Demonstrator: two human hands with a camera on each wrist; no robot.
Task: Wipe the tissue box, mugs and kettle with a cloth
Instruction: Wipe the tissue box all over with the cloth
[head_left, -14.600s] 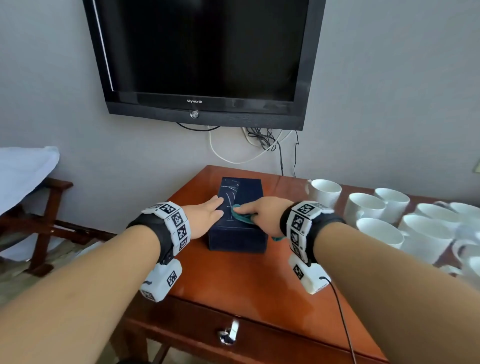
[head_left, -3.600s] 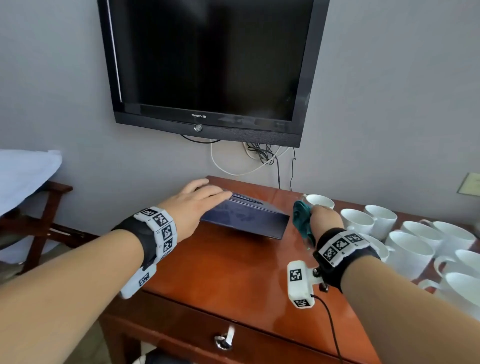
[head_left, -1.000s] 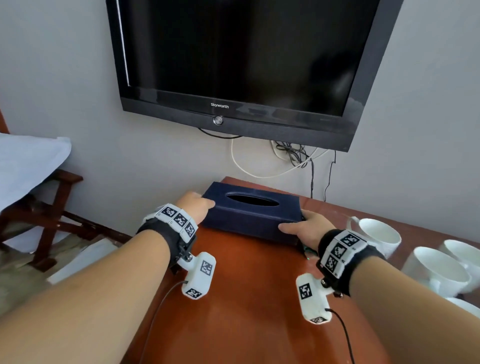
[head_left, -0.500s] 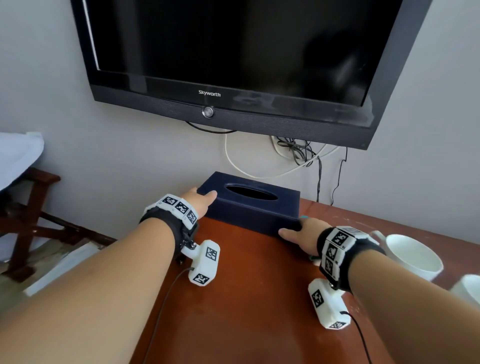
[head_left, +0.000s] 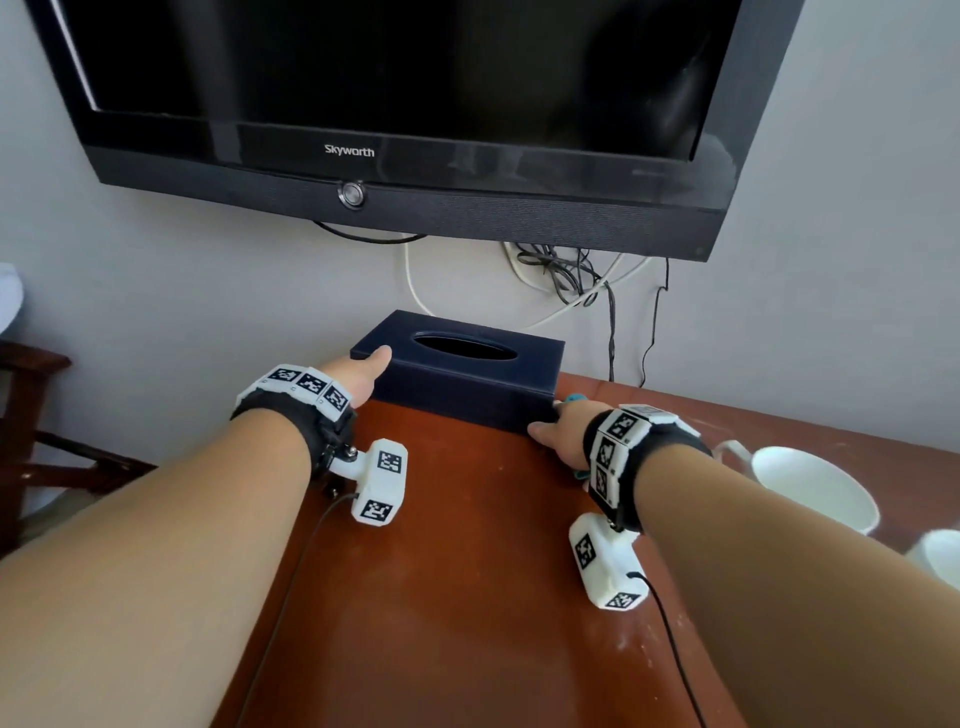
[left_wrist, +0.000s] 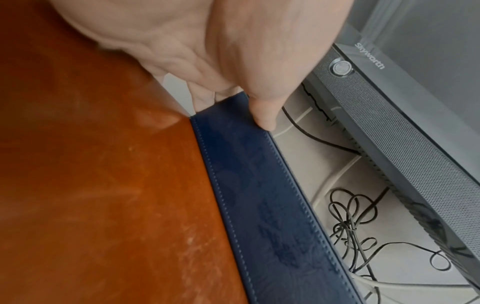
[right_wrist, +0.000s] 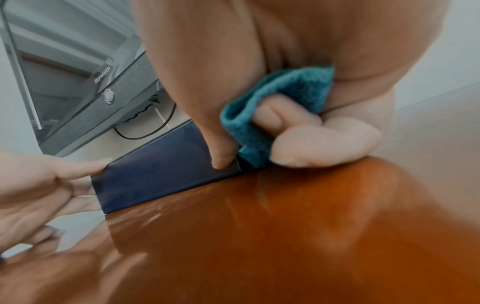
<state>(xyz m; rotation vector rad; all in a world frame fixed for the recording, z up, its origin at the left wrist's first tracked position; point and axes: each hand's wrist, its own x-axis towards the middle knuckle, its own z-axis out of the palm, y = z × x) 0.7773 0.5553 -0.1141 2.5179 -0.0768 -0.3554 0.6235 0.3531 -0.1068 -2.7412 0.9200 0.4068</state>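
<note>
My right hand (head_left: 558, 434) sits at the right end of the dark blue box-shaped tissue holder (head_left: 462, 374). Its fingers are curled round a small fluffy teal cloth (right_wrist: 275, 102), and my thumb presses on the front of the box. My left hand (head_left: 358, 376) is at the other end of the box. Its fingers look fairly straight along that end and my thumb lies flat on the top edge, so it is steadying the box, not squeezing it.

The box stands flat at the back of the shiny reddish-brown wooden table (head_left: 467, 571), close to the wall, with its oval hole facing up. I think I am putting it in its place, so the box part of my job looks about done. I cannot tell from here if every side is clean. The round white mugs (head_left: 810, 493) wait on the right and look untouched. I see no kettle at all, so that is left too.

The head view shows both arms, the whole box and the mugs, but only a tiny bit of the cloth. My right wrist view shows the cloth bunched in my fingers. My left wrist view shows the stitched front of the box, the thumb on it, and tangled wires by the wall.
</note>
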